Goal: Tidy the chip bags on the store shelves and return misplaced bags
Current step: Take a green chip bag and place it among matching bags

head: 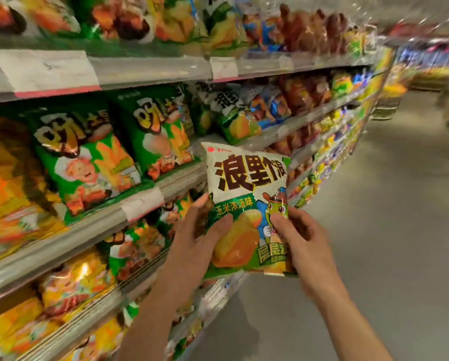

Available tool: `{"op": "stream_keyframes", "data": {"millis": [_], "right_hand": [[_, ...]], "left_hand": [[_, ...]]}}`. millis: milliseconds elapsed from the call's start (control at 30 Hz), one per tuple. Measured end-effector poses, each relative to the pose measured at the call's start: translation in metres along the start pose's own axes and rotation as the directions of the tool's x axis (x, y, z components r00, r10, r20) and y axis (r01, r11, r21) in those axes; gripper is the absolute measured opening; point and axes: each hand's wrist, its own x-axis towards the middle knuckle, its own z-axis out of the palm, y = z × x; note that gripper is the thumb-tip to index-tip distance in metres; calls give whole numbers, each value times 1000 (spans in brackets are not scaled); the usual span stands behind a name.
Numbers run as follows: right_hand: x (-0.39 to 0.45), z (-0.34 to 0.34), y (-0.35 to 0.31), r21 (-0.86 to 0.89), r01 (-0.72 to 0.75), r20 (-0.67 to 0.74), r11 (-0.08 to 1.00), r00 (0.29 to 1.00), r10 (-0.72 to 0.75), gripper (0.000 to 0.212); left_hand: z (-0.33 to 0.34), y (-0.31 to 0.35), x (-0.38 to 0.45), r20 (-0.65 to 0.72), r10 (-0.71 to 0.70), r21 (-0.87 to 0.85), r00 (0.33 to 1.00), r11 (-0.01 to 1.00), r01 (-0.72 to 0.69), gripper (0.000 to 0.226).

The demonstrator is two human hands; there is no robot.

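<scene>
A white and green chip bag (247, 194) with large brown characters is upright in front of the shelves, held in both hands. My left hand (197, 230) grips its lower left side, thumb across the front. My right hand (299, 238) pinches its lower right edge, thumb on the front. Matching white and green bags (231, 113) stand on the middle shelf just above and behind it. Green bags (88, 157) with a cartoon figure fill that shelf to the left.
Shelves (145, 201) of chip bags run along the left side and recede to the right. Yellow and orange bags (7, 183) sit at far left. Grey aisle floor (374, 243) lies to the right. The far end is blurred.
</scene>
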Motion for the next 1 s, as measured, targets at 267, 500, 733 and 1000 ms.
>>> {"op": "stream_keyframes", "data": {"millis": [267, 500, 733, 1000], "right_hand": [[136, -20, -10, -58, 104, -10, 993, 994, -105, 42], [243, -11, -3, -11, 127, 176, 992, 977, -123, 32], [352, 10, 0, 35, 167, 474, 985, 865, -163, 39], [419, 32, -14, 72, 183, 713, 981, 678, -179, 25]], "left_hand": [[49, 2, 126, 33, 38, -61, 999, 997, -36, 43], [62, 2, 200, -154, 84, 17, 985, 996, -82, 55], [89, 5, 253, -479, 108, 42, 871, 994, -100, 46], [119, 22, 280, -710, 199, 214, 676, 975, -62, 65]]}}
